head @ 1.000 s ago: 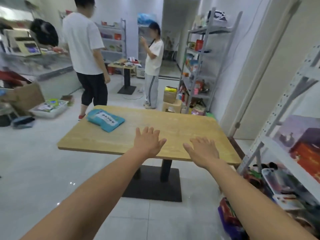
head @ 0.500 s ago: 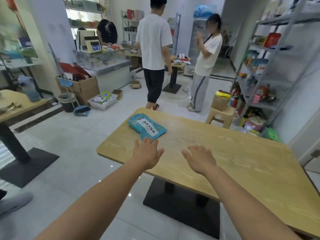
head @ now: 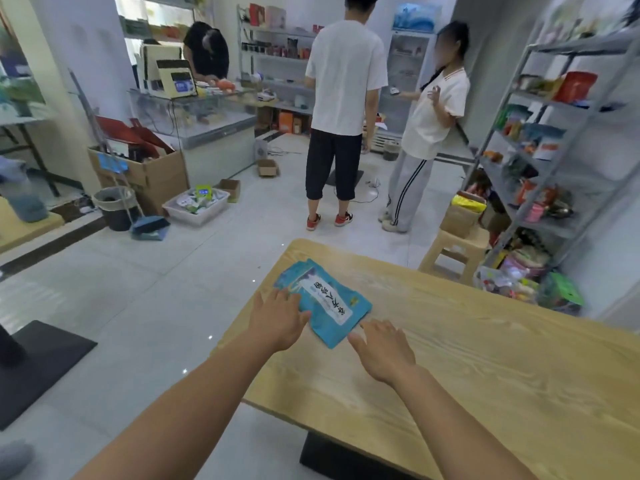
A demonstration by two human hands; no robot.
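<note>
On table (head: 485, 358) | blue pouch (head: 332, 303) | left hand (head: 277, 320) flat, touching it | right hand (head: 384, 348) flat, beside

Blue packet (head: 325, 303) flat on table corner (head: 450, 341).

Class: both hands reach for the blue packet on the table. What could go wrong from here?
1. The flat blue plastic packet lies near the light wooden table's edge; the right hand could nudge it off.
2. The left hand is open and flat, so gripping the thin packet may fail.
</note>
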